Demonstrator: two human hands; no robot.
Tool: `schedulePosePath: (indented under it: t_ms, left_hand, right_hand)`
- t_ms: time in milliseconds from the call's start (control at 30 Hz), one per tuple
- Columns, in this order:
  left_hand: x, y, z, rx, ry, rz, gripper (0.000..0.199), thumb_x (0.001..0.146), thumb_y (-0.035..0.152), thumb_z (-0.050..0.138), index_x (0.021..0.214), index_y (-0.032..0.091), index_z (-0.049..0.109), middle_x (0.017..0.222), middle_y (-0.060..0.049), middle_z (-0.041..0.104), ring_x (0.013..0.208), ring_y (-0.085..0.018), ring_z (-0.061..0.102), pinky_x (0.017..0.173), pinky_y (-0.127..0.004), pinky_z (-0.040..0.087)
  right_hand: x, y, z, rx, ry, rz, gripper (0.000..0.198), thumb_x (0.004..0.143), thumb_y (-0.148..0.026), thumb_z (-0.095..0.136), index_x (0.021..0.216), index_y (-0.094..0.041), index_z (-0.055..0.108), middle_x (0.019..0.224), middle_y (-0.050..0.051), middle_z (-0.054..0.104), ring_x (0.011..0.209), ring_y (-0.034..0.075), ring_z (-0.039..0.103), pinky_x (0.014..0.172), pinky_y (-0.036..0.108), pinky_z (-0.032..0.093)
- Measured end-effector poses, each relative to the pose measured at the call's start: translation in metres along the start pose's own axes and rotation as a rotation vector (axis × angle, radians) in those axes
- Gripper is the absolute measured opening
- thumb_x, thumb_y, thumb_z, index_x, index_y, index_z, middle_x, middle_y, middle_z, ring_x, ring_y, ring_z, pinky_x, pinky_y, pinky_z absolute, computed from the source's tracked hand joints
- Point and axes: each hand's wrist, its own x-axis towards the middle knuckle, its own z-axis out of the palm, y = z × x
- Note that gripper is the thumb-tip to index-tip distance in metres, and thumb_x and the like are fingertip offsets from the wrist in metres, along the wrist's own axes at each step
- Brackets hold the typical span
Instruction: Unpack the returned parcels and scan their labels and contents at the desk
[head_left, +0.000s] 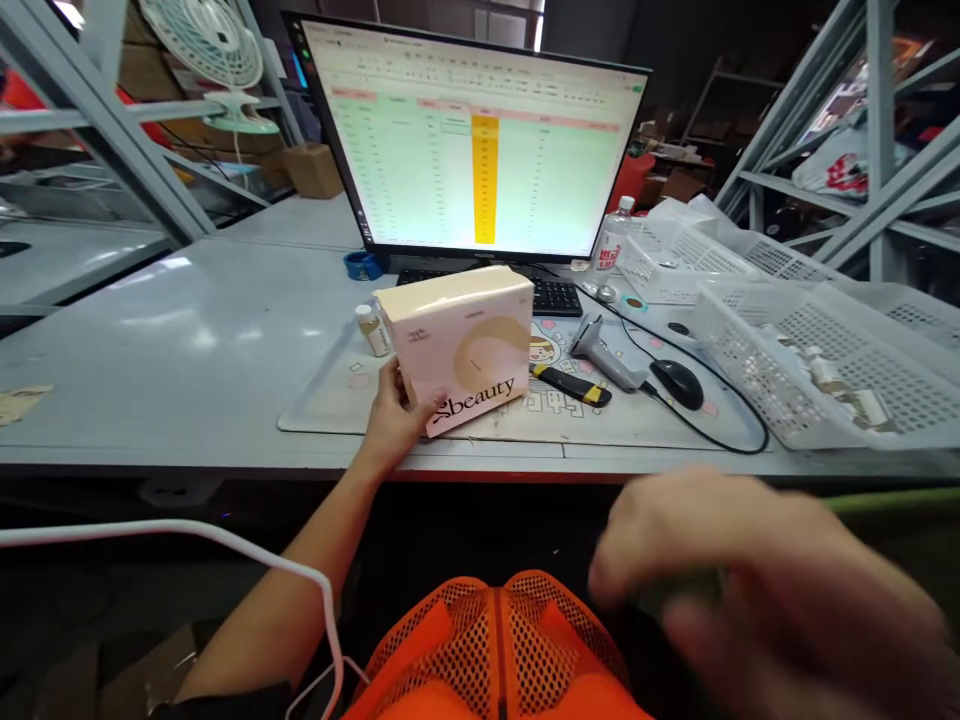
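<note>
My left hand grips the lower left corner of a pale pink box lettered "beauty", with the thumb on its front. The box is tilted a little and stands over the desk mat, partly covering the keyboard. Just left of the box is a small bottle with a white cap. Close to the camera at the lower right, my right hand hangs below the desk edge. It is smeared by motion, so its fingers cannot be made out clearly.
Behind the box stands a monitor. To its right lie a black and yellow utility knife, a grey barcode scanner and a mouse with a cable. White baskets take up the right side. A white cable crosses the lower left.
</note>
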Motion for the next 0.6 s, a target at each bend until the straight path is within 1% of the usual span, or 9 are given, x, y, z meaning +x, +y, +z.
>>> schedulePosePath:
  t_ms: [67, 133, 167, 233, 300, 367, 433, 533, 600]
  left_hand:
    - [-0.001, -0.003, -0.003, 0.063, -0.001, 0.101, 0.099, 0.072, 0.062, 0.09, 0.146, 0.018, 0.041, 0.139, -0.02, 0.061, 0.123, -0.033, 0.068, 0.101, -0.046, 0.06]
    - [-0.003, -0.003, -0.005, 0.21, 0.078, 0.293, 0.098, 0.074, 0.058, 0.09, 0.149, 0.019, 0.04, 0.141, -0.02, 0.059, 0.126, -0.035, 0.066, 0.105, -0.05, 0.057]
    - [-0.004, -0.002, -0.007, 0.307, 0.125, 0.421, 0.095, 0.077, 0.054, 0.09, 0.15, 0.02, 0.04, 0.142, -0.02, 0.059, 0.129, -0.036, 0.064, 0.111, -0.054, 0.052]
    - [-0.007, 0.004, -0.009, 0.497, 0.192, 0.68, 0.085, 0.084, 0.044, 0.087, 0.151, 0.023, 0.04, 0.145, -0.019, 0.059, 0.137, -0.038, 0.058, 0.124, -0.062, 0.035]
    - [-0.014, 0.011, -0.013, 0.652, 0.174, 0.85, 0.073, 0.09, 0.034, 0.083, 0.151, 0.025, 0.042, 0.146, -0.018, 0.059, 0.145, -0.037, 0.051, 0.129, -0.064, 0.02]
    - [-0.024, 0.018, -0.016, 0.772, 0.108, 0.901, 0.065, 0.094, 0.034, 0.082, 0.148, 0.025, 0.047, 0.144, -0.019, 0.059, 0.146, -0.039, 0.047, 0.128, -0.065, 0.019]
    - [-0.034, 0.022, -0.021, 0.825, -0.011, 0.912, 0.067, 0.092, 0.043, 0.083, 0.146, 0.022, 0.051, 0.142, -0.021, 0.058, 0.146, -0.042, 0.044, 0.126, -0.066, 0.024]
    - [-0.042, 0.024, -0.03, 0.728, -0.161, 0.889, 0.078, 0.09, 0.059, 0.082, 0.148, 0.018, 0.051, 0.143, -0.023, 0.055, 0.149, -0.043, 0.04, 0.125, -0.062, 0.033]
    - [-0.04, 0.022, -0.037, 0.622, -0.131, 0.813, 0.078, 0.092, 0.061, 0.079, 0.149, 0.019, 0.049, 0.15, -0.022, 0.052, 0.153, -0.04, 0.038, 0.129, -0.06, 0.032]
  right_hand:
    - [0.02, 0.045, -0.001, -0.08, 0.056, 0.083, 0.076, 0.088, -0.06, 0.076, 0.154, -0.025, 0.064, 0.111, 0.011, 0.075, 0.11, 0.032, 0.072, 0.098, 0.045, 0.061]
    - [0.047, 0.099, -0.005, -0.2, 0.155, 0.229, 0.072, 0.093, -0.055, 0.071, 0.156, -0.02, 0.061, 0.118, 0.014, 0.075, 0.114, 0.032, 0.071, 0.103, 0.047, 0.059]
    - [0.06, 0.126, -0.007, -0.259, 0.199, 0.314, 0.069, 0.096, -0.05, 0.067, 0.156, -0.017, 0.06, 0.122, 0.016, 0.074, 0.116, 0.033, 0.071, 0.105, 0.049, 0.057]
    - [0.08, 0.172, -0.006, -0.366, 0.23, 0.475, 0.065, 0.098, -0.04, 0.061, 0.156, -0.009, 0.059, 0.133, 0.02, 0.07, 0.125, 0.034, 0.067, 0.113, 0.05, 0.052]
    - [0.089, 0.203, -0.001, -0.461, 0.158, 0.576, 0.066, 0.099, -0.035, 0.06, 0.157, -0.003, 0.056, 0.146, 0.023, 0.063, 0.138, 0.037, 0.06, 0.12, 0.05, 0.046]
    - [0.093, 0.217, 0.008, -0.537, 0.044, 0.637, 0.069, 0.101, -0.035, 0.059, 0.161, -0.002, 0.051, 0.153, 0.025, 0.057, 0.142, 0.039, 0.056, 0.121, 0.048, 0.044]
    - [0.098, 0.22, 0.017, -0.595, -0.029, 0.686, 0.071, 0.103, -0.035, 0.056, 0.166, -0.003, 0.044, 0.154, 0.025, 0.055, 0.14, 0.039, 0.057, 0.118, 0.048, 0.046]
    - [0.112, 0.22, 0.028, -0.65, -0.05, 0.775, 0.076, 0.105, -0.035, 0.054, 0.17, -0.003, 0.034, 0.154, 0.028, 0.054, 0.138, 0.041, 0.057, 0.114, 0.049, 0.047]
    - [0.125, 0.222, 0.032, -0.666, -0.047, 0.843, 0.076, 0.105, -0.036, 0.056, 0.169, -0.001, 0.033, 0.149, 0.03, 0.056, 0.137, 0.043, 0.058, 0.111, 0.051, 0.048]
